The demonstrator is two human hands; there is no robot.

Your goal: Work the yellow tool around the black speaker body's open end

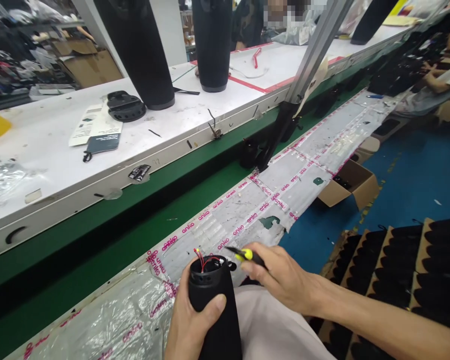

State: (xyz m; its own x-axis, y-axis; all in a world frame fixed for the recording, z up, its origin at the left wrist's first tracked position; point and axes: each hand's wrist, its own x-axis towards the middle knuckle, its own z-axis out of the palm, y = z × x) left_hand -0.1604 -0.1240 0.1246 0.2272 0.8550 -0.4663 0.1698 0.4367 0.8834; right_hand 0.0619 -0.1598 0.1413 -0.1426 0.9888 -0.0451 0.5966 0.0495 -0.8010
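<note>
My left hand (195,320) is wrapped around a black cylindrical speaker body (219,325), its thumb across the front. The top end of the cylinder is uncovered, and thin red wires (201,261) with small tips stick up out of it. A small black loop (231,266) juts from the rim on the right. Just right of that rim, my right hand (272,272) grips a hand tool with a yellow-and-black handle (246,254). Its dark pointed end (232,249) points left, above and apart from the rim; the tool's exact kind is unclear.
Tall black speakers (212,45) stand on the white bench (172,125) ahead, near a black cap-like part (125,106) and printed cards (97,132). A metal post (315,55) rises beyond the taped ledge (225,220). Cardboard trays of black cylinders (390,265) fill the lower right.
</note>
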